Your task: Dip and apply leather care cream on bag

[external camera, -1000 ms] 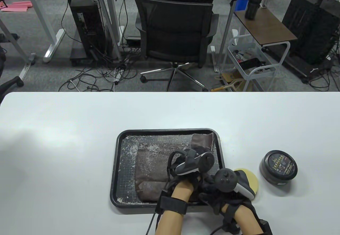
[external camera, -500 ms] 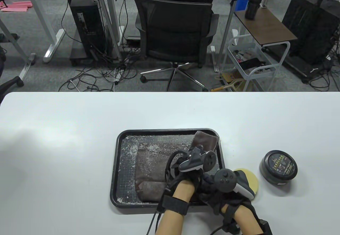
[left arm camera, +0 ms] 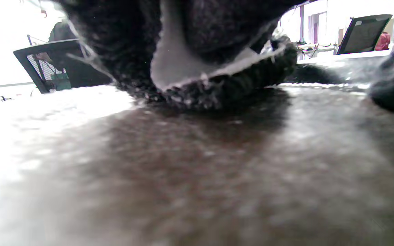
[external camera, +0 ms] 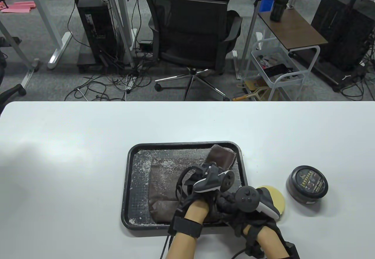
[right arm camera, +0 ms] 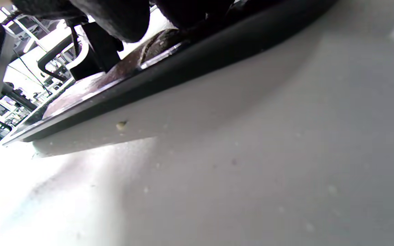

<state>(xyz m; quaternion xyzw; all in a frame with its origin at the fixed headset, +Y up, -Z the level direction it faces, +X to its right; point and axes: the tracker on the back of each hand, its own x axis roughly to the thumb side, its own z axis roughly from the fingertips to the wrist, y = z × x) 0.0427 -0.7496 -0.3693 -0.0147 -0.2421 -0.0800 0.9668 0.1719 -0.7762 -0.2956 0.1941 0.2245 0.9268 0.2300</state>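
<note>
The right hand (external camera: 247, 212) sits at the black tray's (external camera: 128, 180) four o'clock corner, fingers hidden, so its grip cannot be told. The left hand (external camera: 202, 187) lifts the flap of the brown leather bag (external camera: 164, 183) lying in the tray. Towards three o'clock, the yellow round sponge (external camera: 278, 200) lies idle, and the dark lidded cream tin (external camera: 307, 184) looks closed. Dipping and applying seem not yet begun.

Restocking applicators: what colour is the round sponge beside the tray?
Pale yellow sponge; the table view shows it best.

Grey carpet floor (external camera: 44, 86), black mesh office chair (external camera: 190, 33), tangled cables (external camera: 111, 86), white wire trolley (external camera: 278, 68), wooden side table (external camera: 293, 30)
</note>
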